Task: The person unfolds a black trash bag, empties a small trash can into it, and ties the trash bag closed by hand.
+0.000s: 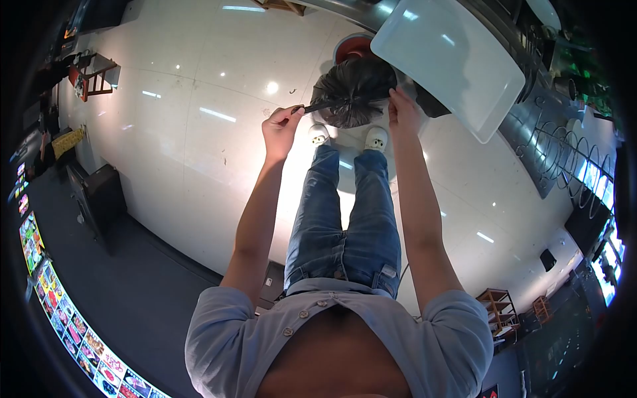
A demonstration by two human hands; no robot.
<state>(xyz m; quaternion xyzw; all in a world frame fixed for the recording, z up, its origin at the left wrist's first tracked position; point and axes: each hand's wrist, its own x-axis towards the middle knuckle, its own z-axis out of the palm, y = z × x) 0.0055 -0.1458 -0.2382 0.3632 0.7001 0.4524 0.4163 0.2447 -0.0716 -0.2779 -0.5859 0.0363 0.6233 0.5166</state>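
Observation:
A black plastic garbage bag [352, 93] is in front of my feet, its top gathered into folds at the middle. My left hand [281, 131] is closed on a twisted strip of the bag, pulled out to the left. On the other side, my right hand [403, 113] pinches the bag at its right edge. Between my hands the bag's neck is drawn together. Behind the bag shows part of a red round bin [352, 48]. Whatever the bag holds is hidden.
A white tray [451, 60] juts out at the upper right, close to my right hand, beside a metal counter [524, 142]. A coiled wire rack [570, 159] stands further right. Wooden stools [99, 78] are at the far left, on pale glossy floor tiles [172, 106].

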